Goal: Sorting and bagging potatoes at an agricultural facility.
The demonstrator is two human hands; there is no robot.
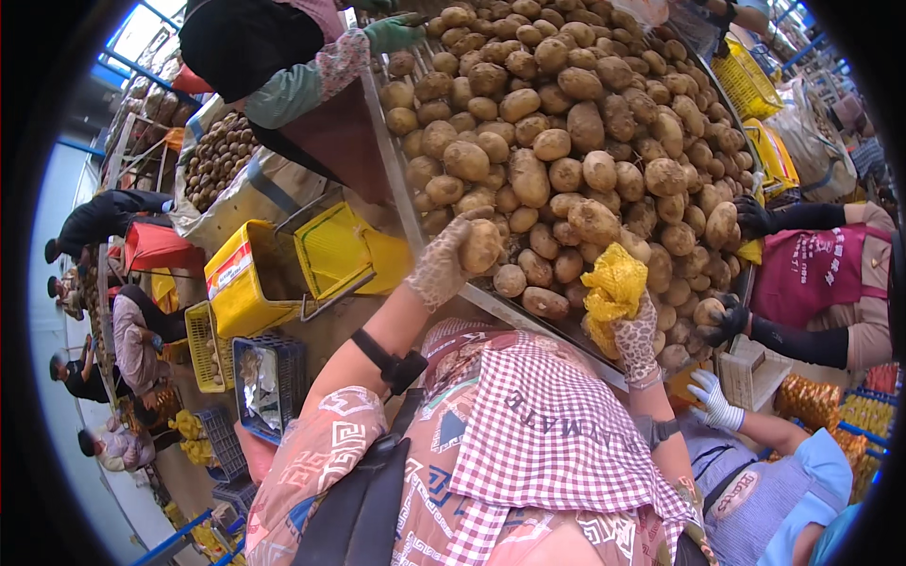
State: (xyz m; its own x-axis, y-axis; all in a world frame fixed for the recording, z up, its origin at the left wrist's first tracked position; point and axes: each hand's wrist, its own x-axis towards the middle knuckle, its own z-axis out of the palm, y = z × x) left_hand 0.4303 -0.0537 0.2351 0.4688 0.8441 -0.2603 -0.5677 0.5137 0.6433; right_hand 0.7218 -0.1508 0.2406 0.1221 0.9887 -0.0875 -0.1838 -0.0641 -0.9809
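Note:
A large heap of potatoes [566, 106] lies on a metal-edged sorting table [488, 304]. My left hand [442, 265], in a patterned glove, holds a potato [481, 247] above the table's near left edge. In my right hand [637, 339], gloved in an animal-spot pattern, is a bunched yellow mesh cloth or bag [614, 283], held over the near part of the heap. Its fingers are partly hidden behind the mesh.
A co-worker's green-gloved hand [396, 33] rests at the far left edge. Black-gloved hands [722, 318] of another person are at the right, one on a potato. A white-gloved hand [715, 400] is near my right arm. Yellow baskets [248, 283] and a blue crate [269, 385] stand left.

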